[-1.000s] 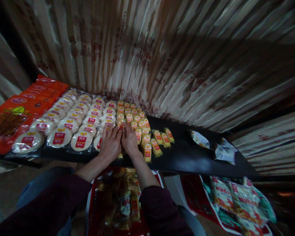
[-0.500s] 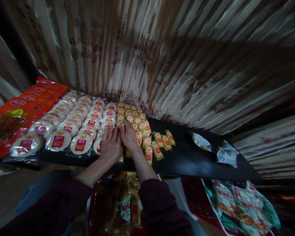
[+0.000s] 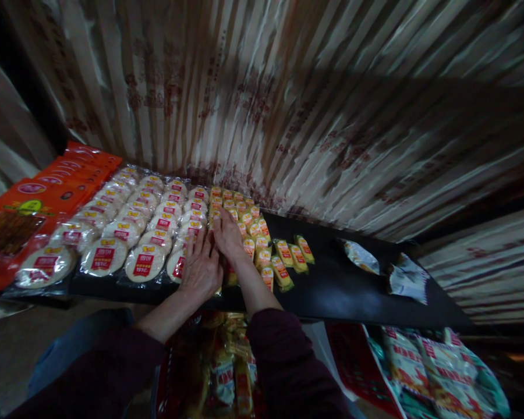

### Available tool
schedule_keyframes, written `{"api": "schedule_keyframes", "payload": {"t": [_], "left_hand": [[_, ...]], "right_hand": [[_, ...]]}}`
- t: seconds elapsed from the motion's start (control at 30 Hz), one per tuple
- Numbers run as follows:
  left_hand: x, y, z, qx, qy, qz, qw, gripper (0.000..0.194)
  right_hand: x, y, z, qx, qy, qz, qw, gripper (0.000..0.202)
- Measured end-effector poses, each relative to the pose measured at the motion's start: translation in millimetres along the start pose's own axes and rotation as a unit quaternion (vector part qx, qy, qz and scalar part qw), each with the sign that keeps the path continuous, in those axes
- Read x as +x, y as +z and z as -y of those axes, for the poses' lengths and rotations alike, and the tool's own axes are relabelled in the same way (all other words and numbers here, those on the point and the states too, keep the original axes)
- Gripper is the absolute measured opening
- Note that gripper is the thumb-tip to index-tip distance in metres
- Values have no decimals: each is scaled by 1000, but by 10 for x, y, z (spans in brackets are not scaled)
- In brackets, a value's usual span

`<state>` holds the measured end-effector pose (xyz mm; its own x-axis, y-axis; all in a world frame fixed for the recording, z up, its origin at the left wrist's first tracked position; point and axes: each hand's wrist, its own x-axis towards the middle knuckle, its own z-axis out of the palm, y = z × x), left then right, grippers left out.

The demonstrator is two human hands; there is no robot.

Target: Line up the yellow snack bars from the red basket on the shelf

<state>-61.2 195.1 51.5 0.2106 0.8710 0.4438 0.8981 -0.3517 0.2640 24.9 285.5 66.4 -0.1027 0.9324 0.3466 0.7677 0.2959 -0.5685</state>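
Observation:
My left hand [image 3: 201, 266] lies with fingers stretched out over the edge of the last column of round rice crackers [image 3: 194, 215], where it meets small yellow snack packs. Close beside it, my right hand [image 3: 228, 237] rests with extended fingers on the yellow snack packs [image 3: 247, 218]; its fingertips are partly hidden. The two hands nearly touch. The wrapped crackers [image 3: 146, 262] lie in overlapping columns to the left. Several yellow packs [image 3: 282, 273] lie more loosely to the right of my right wrist. What lies under my palms is hidden.
Orange snack bags [image 3: 13, 218] overlap at the left end of the black shelf [image 3: 332, 294]. Two white packets [image 3: 360, 256] lie toward its right. Below are a basket of wrapped snacks [image 3: 222, 378] and a red basket [image 3: 353, 355] with white-and-red bags. A pleated curtain [image 3: 262, 105] hangs behind.
The view has shifted slightly, so the shelf sits a little lower. Both hands stay at the same place on the packs, with only slight movement of the fingers.

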Motion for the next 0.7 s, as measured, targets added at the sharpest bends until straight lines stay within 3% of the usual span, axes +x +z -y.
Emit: {"api": "schedule_keyframes", "payload": {"t": [0.33, 0.47, 0.7], "left_hand": [[30, -10, 17, 8, -1, -7, 1000, 51], [48, 6, -1, 7, -11, -5, 1000, 46], [64, 21, -12, -5, -30, -5, 1000, 41]], "right_hand": [[189, -38, 133, -85, -28, -4, 996, 40], [359, -64, 61, -126, -16, -6, 992, 39], [592, -7, -111, -140, 0, 43, 989, 40]]}}
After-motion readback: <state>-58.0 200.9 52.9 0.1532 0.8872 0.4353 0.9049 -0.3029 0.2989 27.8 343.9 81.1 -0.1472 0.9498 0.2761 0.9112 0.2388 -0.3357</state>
